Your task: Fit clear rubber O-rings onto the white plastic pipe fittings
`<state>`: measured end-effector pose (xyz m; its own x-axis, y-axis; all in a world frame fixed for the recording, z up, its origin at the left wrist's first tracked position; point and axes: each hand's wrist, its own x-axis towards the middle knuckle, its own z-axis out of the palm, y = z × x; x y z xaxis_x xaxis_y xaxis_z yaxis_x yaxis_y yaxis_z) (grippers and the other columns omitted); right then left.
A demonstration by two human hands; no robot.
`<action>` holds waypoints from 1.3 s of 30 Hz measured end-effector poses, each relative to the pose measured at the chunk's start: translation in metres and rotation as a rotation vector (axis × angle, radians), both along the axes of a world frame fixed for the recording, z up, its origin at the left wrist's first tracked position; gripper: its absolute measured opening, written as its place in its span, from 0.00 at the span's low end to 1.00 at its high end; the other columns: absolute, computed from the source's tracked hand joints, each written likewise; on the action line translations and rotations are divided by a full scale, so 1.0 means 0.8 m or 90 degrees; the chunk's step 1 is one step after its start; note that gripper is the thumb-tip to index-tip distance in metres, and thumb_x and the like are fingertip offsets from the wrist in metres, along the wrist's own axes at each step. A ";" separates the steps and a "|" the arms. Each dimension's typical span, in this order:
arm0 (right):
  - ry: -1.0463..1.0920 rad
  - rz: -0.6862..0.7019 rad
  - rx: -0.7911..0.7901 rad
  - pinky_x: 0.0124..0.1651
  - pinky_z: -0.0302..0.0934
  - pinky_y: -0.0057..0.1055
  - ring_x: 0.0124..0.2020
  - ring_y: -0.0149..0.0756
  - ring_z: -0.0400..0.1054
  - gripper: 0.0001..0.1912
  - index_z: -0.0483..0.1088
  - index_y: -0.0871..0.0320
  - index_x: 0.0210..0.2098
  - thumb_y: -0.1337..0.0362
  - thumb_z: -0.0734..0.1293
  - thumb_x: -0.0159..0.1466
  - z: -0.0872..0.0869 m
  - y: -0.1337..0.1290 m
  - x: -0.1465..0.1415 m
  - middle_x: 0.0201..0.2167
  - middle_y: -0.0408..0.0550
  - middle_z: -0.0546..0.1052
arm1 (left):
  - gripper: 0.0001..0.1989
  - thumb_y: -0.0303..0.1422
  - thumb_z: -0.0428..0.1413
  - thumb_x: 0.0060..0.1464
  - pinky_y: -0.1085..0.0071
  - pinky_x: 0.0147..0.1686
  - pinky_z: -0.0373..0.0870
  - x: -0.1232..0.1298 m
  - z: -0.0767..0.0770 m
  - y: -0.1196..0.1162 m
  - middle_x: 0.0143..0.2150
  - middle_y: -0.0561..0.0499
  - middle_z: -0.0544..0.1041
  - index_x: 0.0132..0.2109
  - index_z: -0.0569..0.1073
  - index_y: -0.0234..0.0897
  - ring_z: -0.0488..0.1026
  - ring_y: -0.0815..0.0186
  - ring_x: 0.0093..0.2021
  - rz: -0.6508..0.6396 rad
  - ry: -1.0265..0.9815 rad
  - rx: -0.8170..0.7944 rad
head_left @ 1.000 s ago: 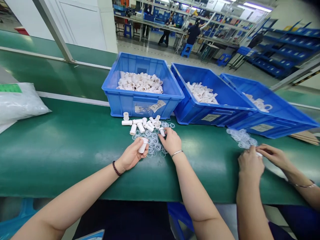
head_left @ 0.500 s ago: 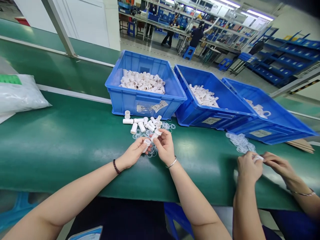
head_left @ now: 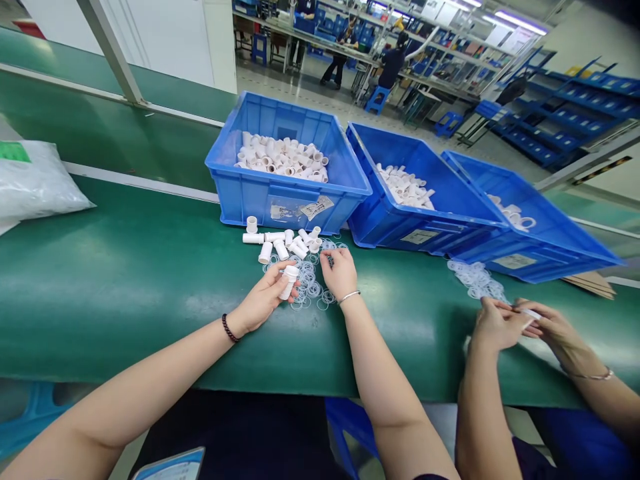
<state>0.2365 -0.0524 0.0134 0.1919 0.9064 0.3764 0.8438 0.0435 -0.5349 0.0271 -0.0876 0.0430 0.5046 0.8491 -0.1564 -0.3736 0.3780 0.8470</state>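
Note:
My left hand (head_left: 267, 297) is wrapped round a white plastic pipe fitting (head_left: 289, 281), held tilted with its wider collar end up. To the right, my right hand (head_left: 341, 272) reaches down at the edge of a pile of thin clear rings (head_left: 309, 283). Its fingers are bent together, and whatever they pinch is hidden from the camera. Just beyond both hands lie several loose white pipe fittings (head_left: 281, 249), some upright and some on their sides.
Three blue bins (head_left: 295, 190) of white fittings line the table's far side. At left lies a clear plastic bag (head_left: 43, 183). On the right, a co-worker's hands (head_left: 505, 327) hold a white part near another ring pile (head_left: 477, 280).
My right hand has moved away from my left, to the ring pile on the right. The white fitting it held no longer shows in it. My left hand has shifted slightly left.

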 end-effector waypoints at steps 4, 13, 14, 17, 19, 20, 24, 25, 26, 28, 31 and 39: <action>-0.049 -0.022 -0.048 0.46 0.64 0.40 0.45 0.44 0.64 0.07 0.73 0.57 0.33 0.62 0.65 0.61 -0.008 0.012 0.001 0.39 0.53 0.69 | 0.22 0.39 0.56 0.57 0.71 0.33 0.67 -0.001 -0.004 0.002 0.44 0.45 0.72 0.56 0.66 0.39 0.70 0.68 0.34 -0.001 0.048 0.047; -0.043 -0.011 -0.046 0.49 0.62 0.43 0.45 0.46 0.63 0.08 0.71 0.58 0.32 0.59 0.65 0.60 -0.012 0.014 -0.002 0.40 0.54 0.69 | 0.19 0.32 0.60 0.52 0.72 0.37 0.65 -0.006 -0.003 0.004 0.42 0.46 0.74 0.52 0.73 0.39 0.68 0.66 0.37 0.049 0.160 0.154; -0.043 -0.006 -0.048 0.49 0.63 0.43 0.45 0.45 0.63 0.08 0.71 0.58 0.31 0.59 0.65 0.60 -0.013 0.015 -0.003 0.39 0.54 0.69 | 0.19 0.32 0.61 0.51 0.72 0.38 0.65 -0.006 -0.001 0.003 0.42 0.46 0.74 0.51 0.74 0.39 0.69 0.65 0.38 0.053 0.156 0.150; -0.033 0.007 -0.028 0.50 0.63 0.42 0.43 0.43 0.64 0.06 0.71 0.57 0.30 0.63 0.64 0.61 -0.014 0.014 -0.005 0.38 0.53 0.69 | 0.18 0.30 0.61 0.50 0.71 0.41 0.66 -0.005 0.001 0.001 0.42 0.47 0.74 0.50 0.74 0.39 0.69 0.63 0.41 0.062 0.141 0.137; -0.023 0.008 -0.015 0.49 0.63 0.41 0.43 0.42 0.64 0.06 0.71 0.57 0.30 0.63 0.64 0.61 -0.012 0.013 -0.004 0.37 0.52 0.70 | 0.18 0.30 0.61 0.49 0.70 0.42 0.66 -0.005 0.000 0.001 0.43 0.47 0.74 0.50 0.73 0.39 0.69 0.62 0.42 0.071 0.138 0.139; -0.019 0.009 -0.011 0.49 0.63 0.40 0.43 0.42 0.65 0.06 0.72 0.56 0.31 0.64 0.64 0.61 -0.011 0.012 -0.004 0.37 0.51 0.70 | 0.18 0.30 0.62 0.49 0.70 0.42 0.66 -0.005 -0.001 0.002 0.43 0.47 0.74 0.49 0.73 0.39 0.69 0.62 0.43 0.075 0.143 0.147; -0.012 0.020 0.023 0.49 0.62 0.38 0.43 0.40 0.65 0.06 0.72 0.56 0.33 0.63 0.64 0.62 -0.003 0.007 -0.002 0.37 0.50 0.71 | 0.17 0.31 0.61 0.50 0.68 0.46 0.64 -0.007 -0.005 0.004 0.45 0.47 0.73 0.48 0.73 0.38 0.68 0.61 0.45 0.081 0.210 0.218; -0.009 0.029 0.044 0.48 0.62 0.38 0.42 0.40 0.65 0.06 0.72 0.56 0.33 0.63 0.64 0.62 0.001 0.004 -0.003 0.36 0.50 0.71 | 0.16 0.32 0.61 0.50 0.68 0.47 0.63 -0.008 -0.005 0.005 0.46 0.47 0.73 0.48 0.73 0.38 0.68 0.61 0.46 0.081 0.232 0.240; -0.001 0.044 0.068 0.48 0.62 0.37 0.42 0.40 0.66 0.06 0.71 0.56 0.32 0.63 0.63 0.63 0.006 -0.001 -0.005 0.36 0.49 0.72 | 0.16 0.32 0.61 0.51 0.68 0.48 0.63 -0.009 -0.005 0.005 0.46 0.47 0.73 0.48 0.73 0.39 0.68 0.61 0.46 0.083 0.251 0.260; 0.036 0.093 0.101 0.44 0.63 0.35 0.38 0.37 0.66 0.07 0.69 0.56 0.32 0.62 0.62 0.64 0.016 -0.014 -0.012 0.34 0.48 0.72 | 0.17 0.33 0.61 0.50 0.68 0.48 0.62 -0.010 -0.003 0.005 0.46 0.47 0.73 0.48 0.73 0.39 0.68 0.60 0.46 0.089 0.276 0.284; 0.104 0.197 0.078 0.37 0.63 0.30 0.31 0.33 0.66 0.06 0.66 0.56 0.36 0.61 0.60 0.66 0.027 -0.037 -0.027 0.31 0.45 0.72 | 0.19 0.34 0.64 0.46 0.68 0.46 0.62 -0.011 0.001 0.005 0.45 0.47 0.74 0.47 0.73 0.39 0.68 0.59 0.45 0.097 0.296 0.297; -0.003 0.318 0.073 0.37 0.62 0.32 0.33 0.35 0.67 0.05 0.65 0.55 0.36 0.63 0.59 0.67 0.023 -0.051 -0.046 0.31 0.46 0.72 | 0.14 0.37 0.59 0.52 0.67 0.47 0.61 -0.013 -0.006 0.008 0.44 0.48 0.74 0.46 0.73 0.41 0.68 0.59 0.45 0.097 0.359 0.396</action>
<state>0.2000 -0.0936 0.0316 -0.2566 0.8400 0.4780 0.7069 0.5004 -0.4999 0.0166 -0.0810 0.0386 0.3642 0.9160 0.1680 0.1580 -0.2386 0.9582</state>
